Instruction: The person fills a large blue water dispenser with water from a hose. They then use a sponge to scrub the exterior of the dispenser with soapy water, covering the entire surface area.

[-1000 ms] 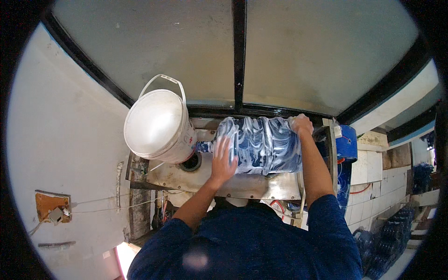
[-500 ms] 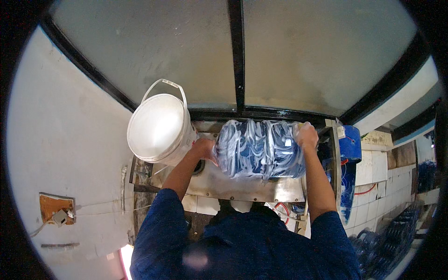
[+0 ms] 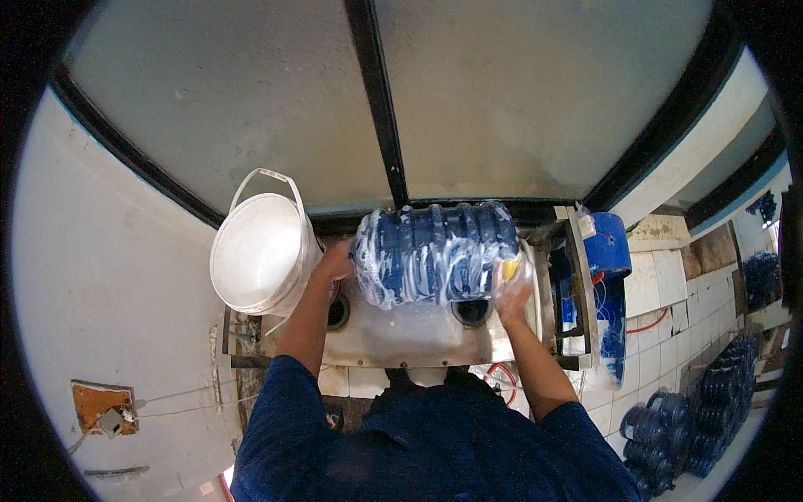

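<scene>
A large ribbed blue water jug [image 3: 435, 251] lies on its side across a metal worktop [image 3: 397, 339], streaked with white soap foam. My left hand [image 3: 337, 261] grips the jug's left end, its fingers partly hidden behind it. At the right end, my right hand [image 3: 514, 289] is blurred by motion and closed around a yellow sponge [image 3: 509, 268], pressed to the foamy side. Beside my left forearm stands a white bucket [image 3: 258, 255] with its handle raised.
Two dark round openings show in the worktop, one a round hole [image 3: 472, 312] below the jug. A blue barrel [image 3: 606, 247] stands to the right, past the metal frame [image 3: 577, 289]. Several blue jugs [image 3: 669, 427] are grouped at the lower right. Frosted panes [image 3: 519, 100] rise behind the worktop.
The jug has rolled, showing ribs with less foam on top. My right hand has come down from its upper right edge to the lower right side with the sponge. The whole view has shifted.
</scene>
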Motion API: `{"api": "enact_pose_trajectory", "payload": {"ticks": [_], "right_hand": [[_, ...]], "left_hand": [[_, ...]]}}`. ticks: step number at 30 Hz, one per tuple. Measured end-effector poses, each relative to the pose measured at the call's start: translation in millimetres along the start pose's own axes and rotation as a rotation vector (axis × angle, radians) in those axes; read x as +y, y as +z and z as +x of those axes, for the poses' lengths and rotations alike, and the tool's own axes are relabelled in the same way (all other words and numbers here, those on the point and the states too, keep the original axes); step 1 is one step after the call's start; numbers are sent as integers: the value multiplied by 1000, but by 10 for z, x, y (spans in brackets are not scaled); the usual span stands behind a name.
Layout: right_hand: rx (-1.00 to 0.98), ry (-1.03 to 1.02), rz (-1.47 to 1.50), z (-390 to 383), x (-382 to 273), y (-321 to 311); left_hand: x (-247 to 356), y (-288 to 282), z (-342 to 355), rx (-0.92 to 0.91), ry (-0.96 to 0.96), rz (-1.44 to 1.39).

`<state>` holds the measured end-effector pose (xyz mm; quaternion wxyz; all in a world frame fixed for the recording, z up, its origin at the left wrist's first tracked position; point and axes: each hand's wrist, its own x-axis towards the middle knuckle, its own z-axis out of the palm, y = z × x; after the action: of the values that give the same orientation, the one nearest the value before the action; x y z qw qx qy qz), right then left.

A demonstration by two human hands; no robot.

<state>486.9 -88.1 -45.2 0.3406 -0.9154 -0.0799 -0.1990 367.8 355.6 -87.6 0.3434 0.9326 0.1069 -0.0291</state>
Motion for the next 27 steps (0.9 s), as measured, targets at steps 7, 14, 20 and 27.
{"api": "enact_pose_trajectory", "payload": {"ticks": [7,14,20,27], "right_hand": [[69,-50,47,-547,451,221],[-144,-410,-78,287,-439,-94],[-884,-117,-453,1774,-639,772],[-583,-615,-214,844,-568,146]], "left_hand": [[893,328,421,378,-401,-86],[1285,253,81,593,-286,195],[1478,275,126,623,-306,156],[1535,212,109,637,-350,123]]}}
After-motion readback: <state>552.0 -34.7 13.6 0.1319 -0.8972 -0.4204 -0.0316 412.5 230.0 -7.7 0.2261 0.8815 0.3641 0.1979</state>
